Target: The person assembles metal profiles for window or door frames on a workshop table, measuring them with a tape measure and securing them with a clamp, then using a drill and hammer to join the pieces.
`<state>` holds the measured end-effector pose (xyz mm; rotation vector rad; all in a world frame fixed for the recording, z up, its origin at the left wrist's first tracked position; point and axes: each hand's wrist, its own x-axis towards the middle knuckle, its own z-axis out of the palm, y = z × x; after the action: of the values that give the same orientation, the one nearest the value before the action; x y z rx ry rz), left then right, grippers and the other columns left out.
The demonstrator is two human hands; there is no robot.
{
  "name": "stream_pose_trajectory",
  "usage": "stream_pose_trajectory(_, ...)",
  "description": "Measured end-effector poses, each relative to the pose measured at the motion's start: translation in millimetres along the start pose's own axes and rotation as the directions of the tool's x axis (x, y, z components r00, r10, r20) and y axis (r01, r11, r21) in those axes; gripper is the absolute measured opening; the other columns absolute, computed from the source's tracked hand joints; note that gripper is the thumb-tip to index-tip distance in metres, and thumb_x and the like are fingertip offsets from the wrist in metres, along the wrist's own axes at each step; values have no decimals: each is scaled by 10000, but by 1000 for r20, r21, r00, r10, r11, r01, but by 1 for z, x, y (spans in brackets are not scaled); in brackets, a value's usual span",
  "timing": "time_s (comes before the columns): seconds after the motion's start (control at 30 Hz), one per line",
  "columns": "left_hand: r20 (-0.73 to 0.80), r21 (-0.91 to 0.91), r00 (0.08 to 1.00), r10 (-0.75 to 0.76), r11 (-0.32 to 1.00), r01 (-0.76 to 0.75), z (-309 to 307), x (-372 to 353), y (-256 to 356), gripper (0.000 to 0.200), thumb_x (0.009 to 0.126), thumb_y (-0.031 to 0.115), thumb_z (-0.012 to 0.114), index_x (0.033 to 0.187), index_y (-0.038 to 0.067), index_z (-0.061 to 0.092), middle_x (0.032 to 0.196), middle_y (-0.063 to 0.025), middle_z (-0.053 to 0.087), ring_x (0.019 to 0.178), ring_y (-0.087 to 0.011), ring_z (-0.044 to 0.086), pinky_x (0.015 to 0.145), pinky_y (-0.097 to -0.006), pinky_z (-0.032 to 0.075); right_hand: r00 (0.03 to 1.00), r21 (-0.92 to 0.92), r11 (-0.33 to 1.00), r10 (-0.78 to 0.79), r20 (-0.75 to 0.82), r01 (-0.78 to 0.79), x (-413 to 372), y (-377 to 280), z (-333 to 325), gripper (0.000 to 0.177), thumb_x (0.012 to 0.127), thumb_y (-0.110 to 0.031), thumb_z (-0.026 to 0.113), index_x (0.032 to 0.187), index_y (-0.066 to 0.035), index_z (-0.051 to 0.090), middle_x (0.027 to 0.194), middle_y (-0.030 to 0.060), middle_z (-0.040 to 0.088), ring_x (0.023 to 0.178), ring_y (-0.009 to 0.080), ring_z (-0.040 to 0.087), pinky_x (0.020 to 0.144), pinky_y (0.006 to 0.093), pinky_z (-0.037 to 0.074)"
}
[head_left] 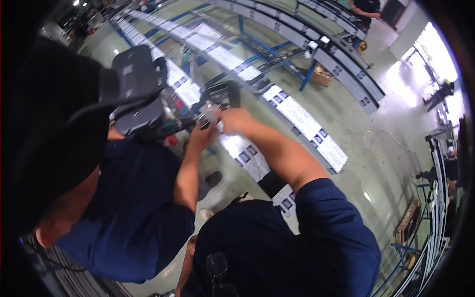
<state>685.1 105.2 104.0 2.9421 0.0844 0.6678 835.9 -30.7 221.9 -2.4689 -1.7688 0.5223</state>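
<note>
My right hand [234, 121] reaches in from the right, its fingers bent around a small silvery metal piece [210, 116] above the long strip. A co-worker's hand [202, 135] is at the same piece from the left. Blur and overlap hide the exact grip. Just beyond my fingers is a dark open holder [223, 94]. Under the hands runs a long strip with white printed film [242, 151]. Low beside my torso, a bare forearm, apparently my left [186, 267], shows in part; its fingers cannot be made out.
On the left stands a co-worker in a dark cap [59, 99], with a dark box-shaped object [138, 74] close by. A second film-covered strip [302, 121] lies parallel on blue stands [308, 76]. Dark strips [346, 74] lie farther back. A thin hose [381, 151] curls on the floor.
</note>
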Motion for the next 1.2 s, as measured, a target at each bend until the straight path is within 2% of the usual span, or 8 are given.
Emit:
stream_pose_trajectory(0.13, 75, -189, 988, -136, 971, 148, -9, 2, 7, 421, 876, 222, 658, 1284, 182, 565, 958, -69, 667, 849, -340, 642, 748, -471, 509, 995, 7, 997, 71, 68, -72, 3, -5, -4, 731, 822, -228, 656, 1513, -239, 418, 1219, 124, 692, 1086, 330, 688, 882, 481, 558)
stream_pose_trajectory(0.2, 1, -175, 993, -121, 977, 120, -8, 4, 9, 420, 864, 225, 675, 1272, 188, 580, 976, -76, 671, 855, -351, 638, 745, -453, 510, 993, 11, 997, 75, 96, -76, 3, -6, -7, 757, 820, -213, 657, 1528, -254, 392, 1232, 119, 687, 1099, 330, 682, 896, 484, 552)
stream_pose_trajectory(0.23, -156, -70, 987, -30, 997, 20, -6, 5, 7, 412, 840, 230, 690, 1236, 211, 575, 869, -41, 668, 699, -356, 637, 632, -465, 508, 988, 7, 995, 95, 121, -97, 4, -6, -7, 785, 818, -197, 659, 1543, -269, 366, 1245, 113, 683, 1112, 330, 676, 910, 487, 547)
stream_pose_trajectory(0.53, 13, -42, 994, -105, 994, 105, -9, 5, 7, 310, 883, 286, 626, 1181, 211, 586, 883, -35, 671, 769, -368, 629, 698, -458, 513, 973, -3, 991, 134, 188, -136, 8, -8, -8, 821, 833, -183, 651, 1568, -300, 304, 1313, 107, 649, 1143, 328, 663, 932, 520, 533)
stream_pose_trajectory(0.77, -26, -99, 994, -107, 990, 104, -12, 7, 9, 276, 889, 284, 620, 1151, 199, 598, 884, -30, 673, 786, -367, 630, 712, -450, 515, 970, -21, 990, 138, 201, -136, 9, -8, -7, 847, 829, -172, 651, 1577, -307, 277, 1326, 105, 642, 1150, 335, 660, 931, 537, 529)
stream_pose_trajectory(1.0, 20, -47, 997, -79, 996, 80, -9, 5, 5, 347, 890, 283, 629, 1222, 213, 557, 907, -8, 665, 821, -353, 632, 740, -444, 509, 970, -12, 990, 140, 200, -140, 7, -10, -10, 851, 821, -164, 654, 1575, -305, 284, 1326, 108, 642, 1154, 332, 658, 932, 537, 529)
stream_pose_trajectory(1.07, 24, -37, 998, -62, 997, 63, -7, 5, 3, 361, 889, 283, 630, 1234, 216, 549, 911, -3, 662, 822, -354, 631, 743, -447, 507, 966, -38, 987, 158, 205, -153, 6, -11, -11, 844, 802, -227, 660, 1563, -294, 302, 1311, 90, 650, 1189, 290, 633, 976, 427, 510)
stream_pose_trajectory(1.2, 8, -62, 997, -81, 995, 81, -2, 4, 3, 345, 891, 273, 630, 1225, 214, 564, 913, -6, 662, 807, -360, 632, 756, -446, 507, 963, -20, 987, 161, 216, -160, 5, -11, -12, 846, 799, -223, 659, 1563, -292, 302, 1312, 90, 649, 1195, 289, 630, 979, 427, 507)
